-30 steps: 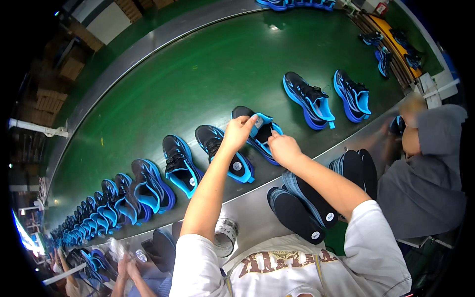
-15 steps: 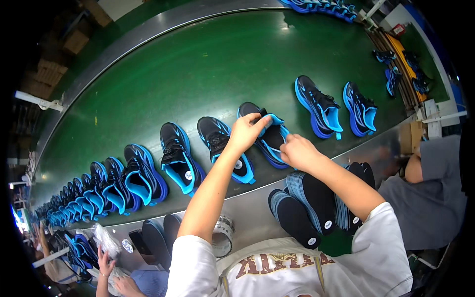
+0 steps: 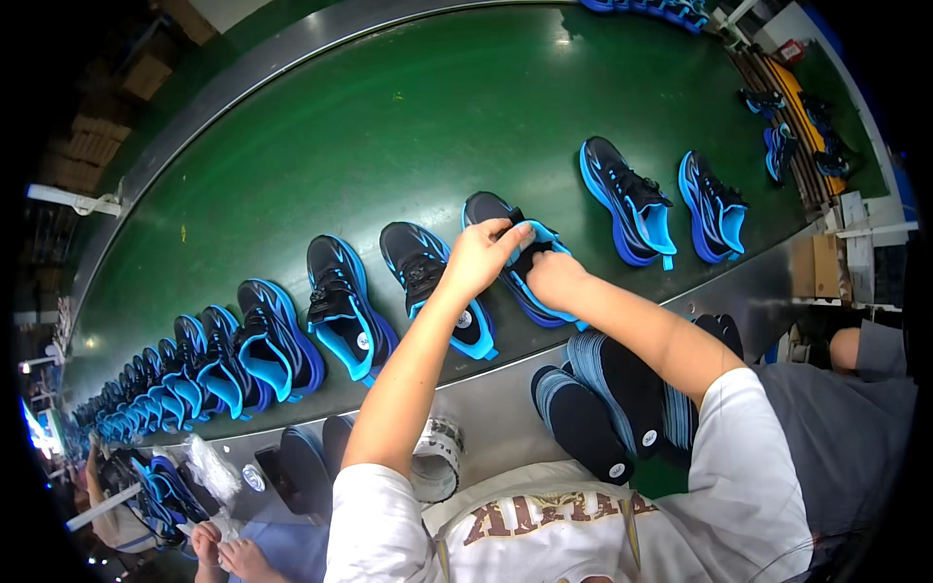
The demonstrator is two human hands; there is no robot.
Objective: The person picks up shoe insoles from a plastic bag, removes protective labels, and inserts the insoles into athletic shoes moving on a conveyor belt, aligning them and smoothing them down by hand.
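A black sneaker with blue lining and sole (image 3: pixel 486 207) stands on the green belt, toe pointing away from me. My left hand (image 3: pixel 483 257) pinches its tongue at the front of the opening and pulls it up. My right hand (image 3: pixel 558 281) reaches down into the shoe opening; its fingers are hidden inside. Just left of it stands another matching sneaker (image 3: pixel 416 260) with a white round sticker on its insole. Stacks of black insoles with blue-grey edges (image 3: pixel 622 389) lie below my right forearm.
A row of like sneakers (image 3: pixel 267 335) runs along the belt (image 3: pixel 389 126) to the left. Two more sneakers (image 3: pixel 622 199) stand at the right. A roll of tape (image 3: pixel 436 462) is by the metal edge. Other people sit at both sides; a neighbour's hands (image 3: pixel 233 554) show at lower left.
My right hand has moved from the shoe's heel edge forward and down into the opening. My left hand still holds the tongue. The neighbour's hands at lower left have come together.
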